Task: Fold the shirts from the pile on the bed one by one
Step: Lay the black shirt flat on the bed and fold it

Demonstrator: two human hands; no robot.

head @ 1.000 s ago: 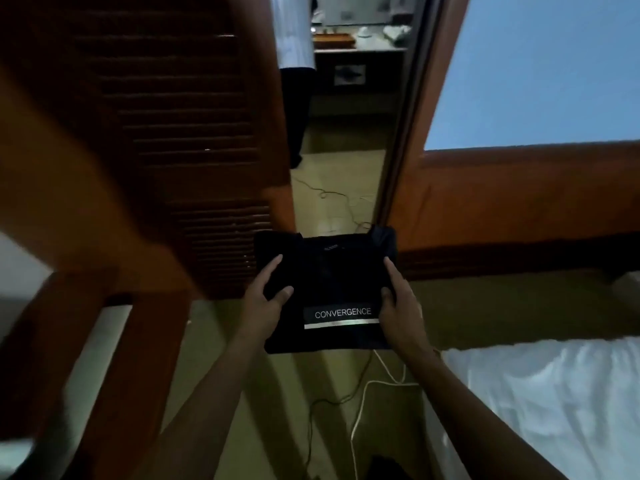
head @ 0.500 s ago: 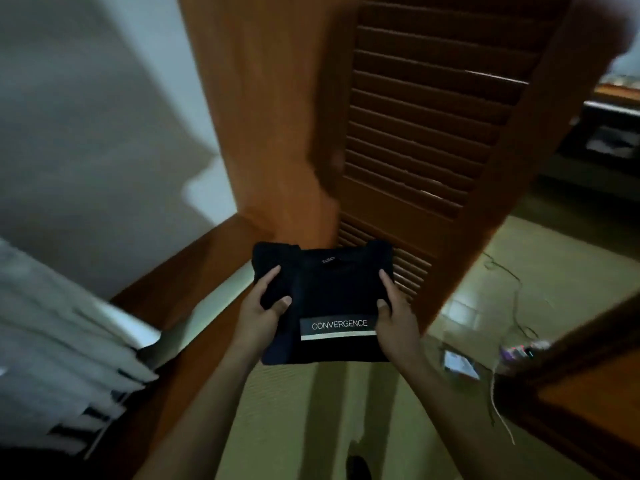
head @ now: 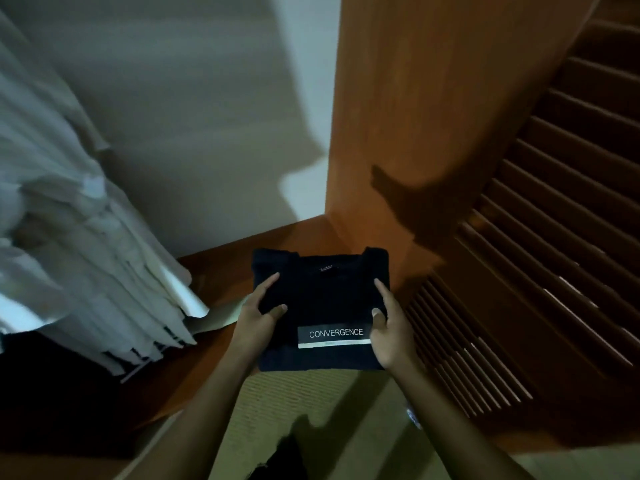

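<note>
Black folded shirt (head: 325, 299), flat, collar pointing away

Single view, head-worn, wide-angle. It looks forward and steeply down along the person's own forearms, which enter at the bottom edge and converge toward frame centre. The left hand (head: 258, 318) and right hand (head: 391, 336) sit just below centre, near the lens, with the folded shirt (head: 322, 299) held between them; its print reads upright to the camera. The floor (head: 294, 403) shows at bottom centre, farther off. A louvred door (head: 554, 254) fills the right side, slats slanting across the frame. A pale curtain (head: 69, 254) takes the left edge, blurred. A wall (head: 194, 116) spans the upper left. Straight lines tilt toward the edges; light is dim.
</note>
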